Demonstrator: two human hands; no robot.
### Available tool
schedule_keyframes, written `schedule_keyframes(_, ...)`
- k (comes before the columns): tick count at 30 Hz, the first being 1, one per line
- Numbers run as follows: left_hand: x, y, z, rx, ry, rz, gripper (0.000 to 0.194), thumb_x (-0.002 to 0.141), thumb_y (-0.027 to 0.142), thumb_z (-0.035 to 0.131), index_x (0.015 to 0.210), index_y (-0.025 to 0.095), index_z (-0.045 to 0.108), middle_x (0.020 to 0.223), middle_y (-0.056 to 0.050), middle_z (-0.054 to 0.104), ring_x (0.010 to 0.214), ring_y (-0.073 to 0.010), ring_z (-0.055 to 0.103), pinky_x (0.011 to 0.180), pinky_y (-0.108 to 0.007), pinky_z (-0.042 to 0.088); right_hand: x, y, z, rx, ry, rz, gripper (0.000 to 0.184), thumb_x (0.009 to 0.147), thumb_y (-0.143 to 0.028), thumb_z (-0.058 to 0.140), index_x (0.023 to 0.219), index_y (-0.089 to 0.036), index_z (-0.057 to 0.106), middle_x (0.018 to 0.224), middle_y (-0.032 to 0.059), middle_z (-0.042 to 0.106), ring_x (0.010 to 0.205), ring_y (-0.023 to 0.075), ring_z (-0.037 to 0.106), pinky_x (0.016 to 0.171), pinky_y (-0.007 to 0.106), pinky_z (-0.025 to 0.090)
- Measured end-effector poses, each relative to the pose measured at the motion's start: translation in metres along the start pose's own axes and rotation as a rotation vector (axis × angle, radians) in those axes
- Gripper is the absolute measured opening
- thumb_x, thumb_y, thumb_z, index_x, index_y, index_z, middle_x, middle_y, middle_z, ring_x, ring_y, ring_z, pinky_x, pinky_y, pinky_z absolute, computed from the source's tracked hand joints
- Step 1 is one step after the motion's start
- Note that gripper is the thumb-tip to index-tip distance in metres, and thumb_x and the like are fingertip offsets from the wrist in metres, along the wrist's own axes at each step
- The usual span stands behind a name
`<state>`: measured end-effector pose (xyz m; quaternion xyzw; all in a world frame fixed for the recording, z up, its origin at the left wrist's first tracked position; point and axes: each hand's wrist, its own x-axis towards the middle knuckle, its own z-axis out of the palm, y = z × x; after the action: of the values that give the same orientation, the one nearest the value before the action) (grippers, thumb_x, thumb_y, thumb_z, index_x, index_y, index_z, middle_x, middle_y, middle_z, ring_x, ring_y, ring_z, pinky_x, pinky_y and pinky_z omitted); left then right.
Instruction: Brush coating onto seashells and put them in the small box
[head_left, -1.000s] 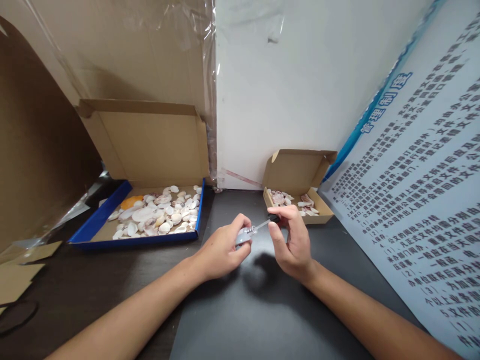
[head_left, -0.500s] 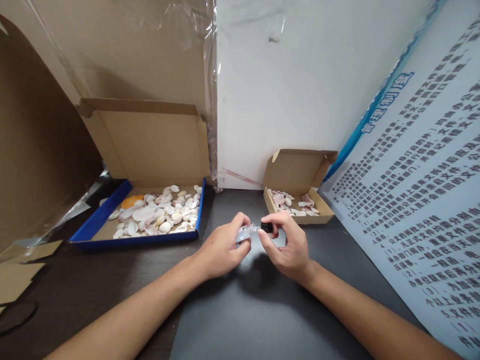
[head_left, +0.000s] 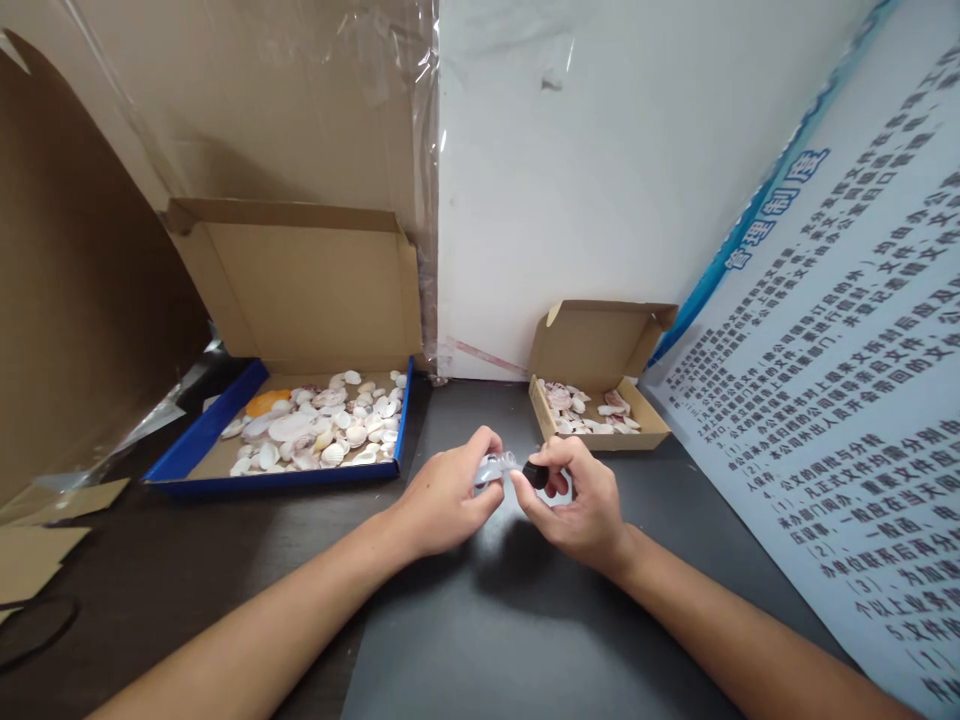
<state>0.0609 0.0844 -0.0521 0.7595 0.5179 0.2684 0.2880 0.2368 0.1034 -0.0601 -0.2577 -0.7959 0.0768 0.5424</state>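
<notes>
My left hand [head_left: 444, 497] is closed around a small clear bottle [head_left: 491, 467], held just above the dark table [head_left: 480, 630]. My right hand [head_left: 581, 495] pinches the bottle's black cap [head_left: 535, 474] between thumb and fingers, right at the bottle's mouth. Whether the cap sits fully on the bottle I cannot tell. Both hands meet over the table's middle, between a blue-edged box of pale shells [head_left: 319, 430] on the left and a small cardboard box of pinkish shells [head_left: 592, 410] on the right.
Both boxes have their lids standing open against the back wall. A large printed poster [head_left: 840, 400] leans along the right side. Brown cardboard sheets [head_left: 82, 300] stand at the left, with cardboard scraps [head_left: 37, 545] lying on the table's left edge.
My right hand has brought the black cap and its thin applicator back from a raised position down to the bottle's mouth. My left hand has stayed put.
</notes>
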Motion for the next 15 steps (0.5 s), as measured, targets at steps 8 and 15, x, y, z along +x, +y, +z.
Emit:
schedule_keyframes(8,0.0007,0.001,-0.0021,0.064,0.007,-0.011,0.016,0.083,0.024,0.051,0.098,0.024,0.044,0.076,0.003,0.058,0.058,-0.0148,0.047,0.059,-0.027,0.032,0.001,-0.0007,-0.0014,-0.014,-0.003,0.021,0.018,0.081,-0.018,0.064,0.09,-0.022,0.049,0.058,-0.0089,0.038,0.044,0.0077,0.039,0.044,0.02,0.037)
schedule_keyframes(15,0.0009,-0.0004,-0.0044,0.078,0.027,-0.016,0.015,0.084,0.024,0.049,0.098,0.024,0.044,0.075,0.003,0.058,0.059,-0.0158,0.05,0.059,-0.027,0.032,0.0016,-0.0004,-0.0004,-0.014,0.012,0.008,0.022,0.081,-0.016,0.064,0.092,-0.023,0.047,0.06,-0.009,0.037,0.044,0.0071,0.038,0.044,0.02,0.036)
